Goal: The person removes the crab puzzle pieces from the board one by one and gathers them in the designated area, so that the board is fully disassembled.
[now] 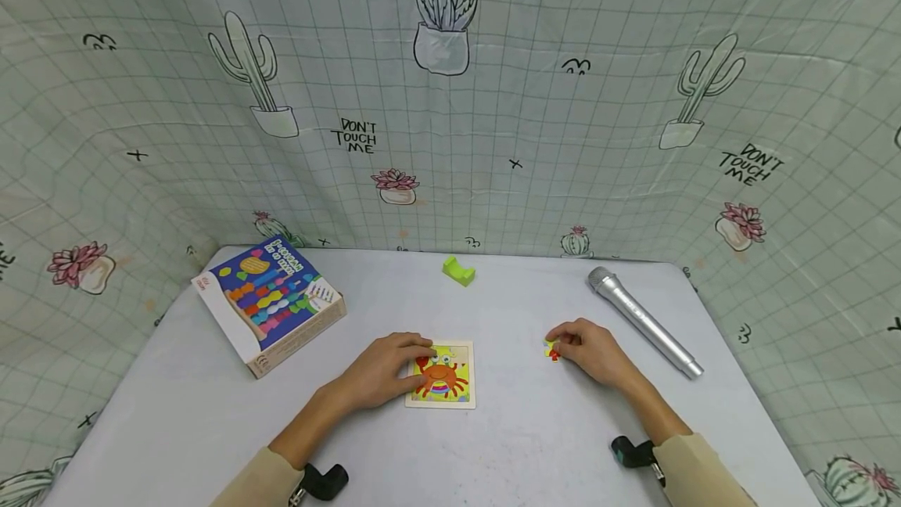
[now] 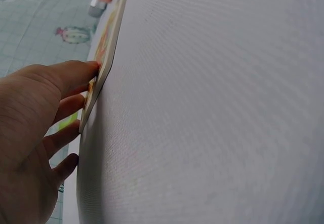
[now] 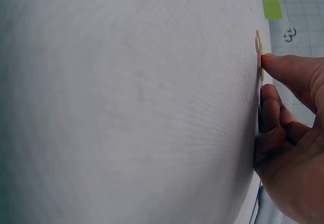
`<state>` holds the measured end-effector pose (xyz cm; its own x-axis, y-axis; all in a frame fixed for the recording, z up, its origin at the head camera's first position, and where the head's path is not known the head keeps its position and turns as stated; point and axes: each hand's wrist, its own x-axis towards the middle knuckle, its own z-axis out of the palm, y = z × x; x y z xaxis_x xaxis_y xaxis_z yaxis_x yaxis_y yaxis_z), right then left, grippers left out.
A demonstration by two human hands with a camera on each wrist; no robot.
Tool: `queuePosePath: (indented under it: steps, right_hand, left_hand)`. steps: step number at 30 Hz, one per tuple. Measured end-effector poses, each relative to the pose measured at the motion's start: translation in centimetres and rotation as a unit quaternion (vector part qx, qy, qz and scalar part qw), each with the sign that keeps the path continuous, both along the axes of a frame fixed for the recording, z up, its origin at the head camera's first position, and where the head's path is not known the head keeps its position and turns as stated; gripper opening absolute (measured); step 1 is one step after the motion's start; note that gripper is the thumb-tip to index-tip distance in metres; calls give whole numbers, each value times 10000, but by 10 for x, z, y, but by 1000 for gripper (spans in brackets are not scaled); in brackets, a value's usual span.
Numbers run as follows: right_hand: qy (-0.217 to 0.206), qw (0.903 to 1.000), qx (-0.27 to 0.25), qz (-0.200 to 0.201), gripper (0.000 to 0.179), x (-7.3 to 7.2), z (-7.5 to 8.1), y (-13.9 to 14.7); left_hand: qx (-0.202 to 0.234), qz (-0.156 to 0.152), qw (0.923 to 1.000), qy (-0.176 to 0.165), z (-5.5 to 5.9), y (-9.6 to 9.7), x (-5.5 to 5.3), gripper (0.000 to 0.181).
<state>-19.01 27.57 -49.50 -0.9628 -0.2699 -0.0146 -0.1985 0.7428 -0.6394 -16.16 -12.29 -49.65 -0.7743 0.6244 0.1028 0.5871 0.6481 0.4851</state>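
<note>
A small square crab jigsaw puzzle (image 1: 450,386) in a pale frame lies at the front middle of the table. My left hand (image 1: 385,366) rests on its left side, fingers extended, with fingertips and thumb on the picture. In the left wrist view, the thumb (image 2: 76,74) touches the puzzle's face. Off to the right, my right hand (image 1: 593,350) pinches a small yellow and red puzzle piece (image 1: 554,354) low over the table. The right wrist view shows this piece (image 3: 259,51) almost edge-on, with the thumb (image 3: 291,71) against it and the other fingers bent underneath.
A blue and white box (image 1: 281,296) lies at the back left. A bright green curved block (image 1: 459,271) sits at the back middle. Beyond my right hand, a silver microphone (image 1: 646,323) lies diagonally. A printed cloth (image 1: 486,116) hangs behind the white table (image 1: 507,444).
</note>
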Motion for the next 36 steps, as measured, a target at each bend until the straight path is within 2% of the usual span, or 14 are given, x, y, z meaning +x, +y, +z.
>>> queuePosePath:
  steps: [9,13,16,22,25,31,36]
  right_hand:
    - [33,10000,-9,-35,16,0,-1,0]
    - [279,9993,-126,-236,15,2,0,-4]
    - [483,9981,-290,-239,12,4,2,-14]
    - [373,9982,-464,32,9,6,8,-51]
    - [216,9984,-422,324,7,9,9,-72]
    - [32,9939,-350,1044,8,13,8,-109]
    - [-23,9919,-281,1238,9,10,5,-125]
  left_hand:
    - [72,-13,9999,-138,1,-1,0,39]
    - [123,-32,9995,-286,2,-3,1,36]
    - [162,-50,9992,-371,2,-3,1,35]
    - [59,-207,9995,-241,2,-5,2,32]
    - [-88,-227,9995,-200,3,-5,4,32]
    - [-204,-203,9992,-294,7,-6,6,34]
    - [-169,-267,9987,-404,5,-5,7,34]
